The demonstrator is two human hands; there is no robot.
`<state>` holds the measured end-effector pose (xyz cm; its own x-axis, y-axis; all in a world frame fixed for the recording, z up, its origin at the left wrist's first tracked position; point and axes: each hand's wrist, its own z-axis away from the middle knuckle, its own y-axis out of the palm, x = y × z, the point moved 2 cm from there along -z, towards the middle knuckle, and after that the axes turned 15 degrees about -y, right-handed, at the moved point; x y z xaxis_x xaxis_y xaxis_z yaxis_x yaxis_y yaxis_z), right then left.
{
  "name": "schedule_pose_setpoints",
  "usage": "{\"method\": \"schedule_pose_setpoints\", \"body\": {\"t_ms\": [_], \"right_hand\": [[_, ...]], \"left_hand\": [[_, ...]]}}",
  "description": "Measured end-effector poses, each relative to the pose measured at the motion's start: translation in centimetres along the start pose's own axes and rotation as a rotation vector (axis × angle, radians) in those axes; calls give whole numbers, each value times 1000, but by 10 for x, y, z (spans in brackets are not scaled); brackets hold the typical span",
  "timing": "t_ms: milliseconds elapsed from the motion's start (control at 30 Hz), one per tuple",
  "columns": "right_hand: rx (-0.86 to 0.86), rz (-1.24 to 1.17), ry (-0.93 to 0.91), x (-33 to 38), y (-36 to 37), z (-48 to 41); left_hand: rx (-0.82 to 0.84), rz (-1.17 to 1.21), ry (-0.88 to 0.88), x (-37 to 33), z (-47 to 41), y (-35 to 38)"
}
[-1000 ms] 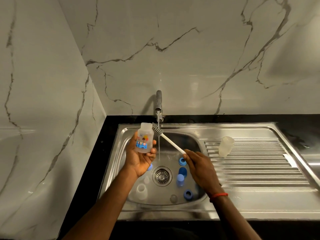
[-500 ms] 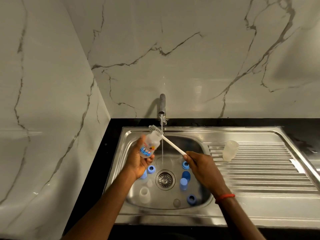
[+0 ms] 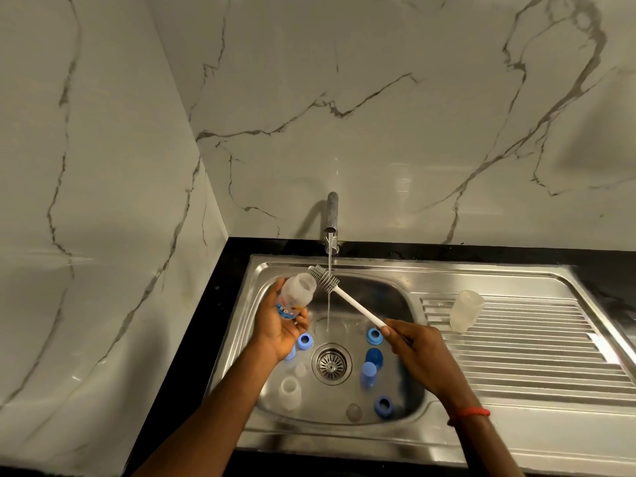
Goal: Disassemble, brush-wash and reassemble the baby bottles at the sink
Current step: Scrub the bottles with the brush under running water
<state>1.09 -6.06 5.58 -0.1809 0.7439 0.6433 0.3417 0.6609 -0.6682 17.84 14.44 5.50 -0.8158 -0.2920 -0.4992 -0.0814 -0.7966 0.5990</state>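
Between the two hands a thin stream of water falls from the tap into the sink. The left hand cradles a clear baby bottle with a blue print, fingers curled round its lower half; its open mouth is tilted up toward the right hand. The right hand pinches the near end of the white-handled brush, whose grey bristle head sits just beside the bottle's mouth, outside it and under the stream.

Below the hands, loose parts lie around the drain strainer. Blue rings lie near each hand and at the basin's front. Two blue caps lie just beside the right hand. A second clear bottle and two clear teats lie nearer the person. Beyond the right hand, a third bottle stands on the ribbed drainboard. A red band circles the right wrist.
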Motion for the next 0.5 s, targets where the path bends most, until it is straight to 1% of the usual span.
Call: {"method": "schedule_pose_setpoints", "body": {"t_ms": [100,167,300,400,500], "right_hand": [[-20,-2,20,-3,-9,5],[-80,50,-8,-1,-17,4],[-119,261,-130,7,-32,-3],[-85,539,-239,10,-45,-8],[-58,734,-367,17,-51,-16]], "left_hand": [[-7,-10,11,-9,-4,-3],[-11,-30,16,-15,-8,-4],[-72,-111,63,-22,-8,-2],[-195,-273,194,-29,-5,-5],[-218,-410,265,-31,-2,-3]]}}
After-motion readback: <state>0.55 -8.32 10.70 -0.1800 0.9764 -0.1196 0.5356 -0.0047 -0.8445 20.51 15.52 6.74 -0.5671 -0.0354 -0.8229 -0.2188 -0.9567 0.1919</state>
